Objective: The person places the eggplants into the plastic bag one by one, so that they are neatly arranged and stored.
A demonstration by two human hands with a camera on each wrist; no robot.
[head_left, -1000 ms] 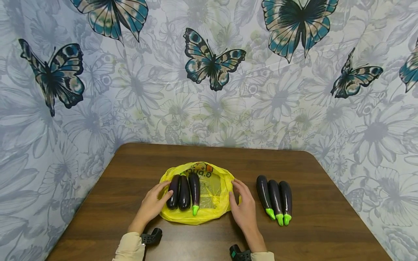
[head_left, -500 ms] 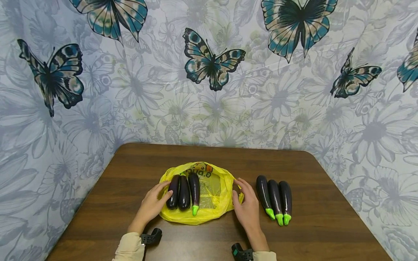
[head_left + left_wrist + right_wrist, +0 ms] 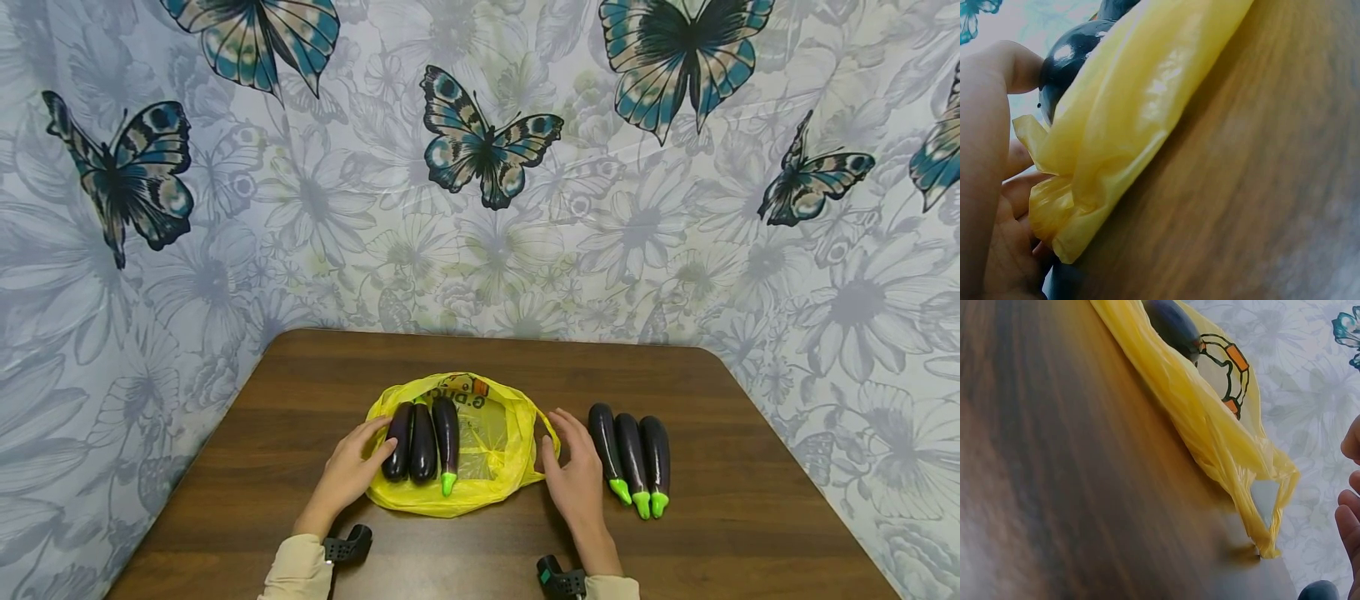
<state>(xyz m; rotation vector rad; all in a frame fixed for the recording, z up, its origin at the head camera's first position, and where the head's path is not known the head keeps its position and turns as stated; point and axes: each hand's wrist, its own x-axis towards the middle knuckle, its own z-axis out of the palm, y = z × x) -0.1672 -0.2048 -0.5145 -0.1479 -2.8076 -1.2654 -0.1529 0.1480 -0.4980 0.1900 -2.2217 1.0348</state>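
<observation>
Beige L sleeve [image 3: 300, 568] far left on my head cam, black wrist unit [image 3: 349, 544] at the cuff. L hand [image 3: 351, 467] next, at the left side of the yellow plastic bag [image 3: 468, 502]: thumb & index spread wide. L wrist cam gives me thumb tip on the leftmost eggplant [image 3: 397, 446], other fingers partly hidden behind a fold of bag; can't tell how far they bend.

Bag is mid-tbl, mouth up, rim spread roundish. Lettering + orange/black print on far inner side. Contents: 3 dark purple eggplants [image 3: 423, 446], side by side in left half. Rightmost of the 3 has green cap twd wearer; middle one shows a bit of green at far end. Right half = crumpled inner plastic.

Handle loop [image 3: 1266, 534] sticks out off bag's right side. R hand [image 3: 579, 483] just right of bag, thumb & fingers wide, holding nothing; R wrist cam shows a gap btwn it and loop.

Last, 3 loose eggplants [image 3: 632, 454] on the wood tbl [image 3: 757, 517], outside bag, just right of R hand. Side by side, all green caps twd wearer. Butterfly-print cloth [image 3: 637, 250] behind, full width.
</observation>
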